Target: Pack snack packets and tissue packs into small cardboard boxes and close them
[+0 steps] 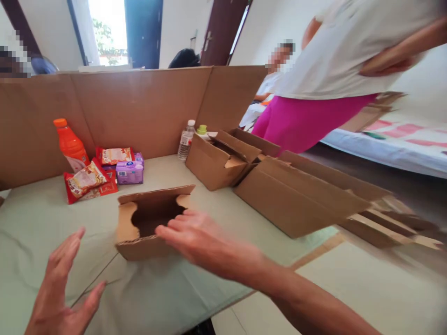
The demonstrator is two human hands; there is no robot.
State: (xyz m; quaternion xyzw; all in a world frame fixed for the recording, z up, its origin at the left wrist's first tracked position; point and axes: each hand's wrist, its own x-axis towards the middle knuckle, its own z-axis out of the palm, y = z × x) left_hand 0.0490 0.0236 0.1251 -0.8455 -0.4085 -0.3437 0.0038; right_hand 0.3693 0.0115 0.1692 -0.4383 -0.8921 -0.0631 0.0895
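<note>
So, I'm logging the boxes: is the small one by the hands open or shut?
Open. The small box has its flaps up and its dark inside shows, with the right hand at its rim.

My tally
I count three boxes, near box (pixel 136 250), middle box (pixel 209 167), long box (pixel 296 204) — two bottles, orange bottle (pixel 71 145) and clear bottle (pixel 186 139) — and two red snack packets (pixel 113 156) (pixel 85 180).
</note>
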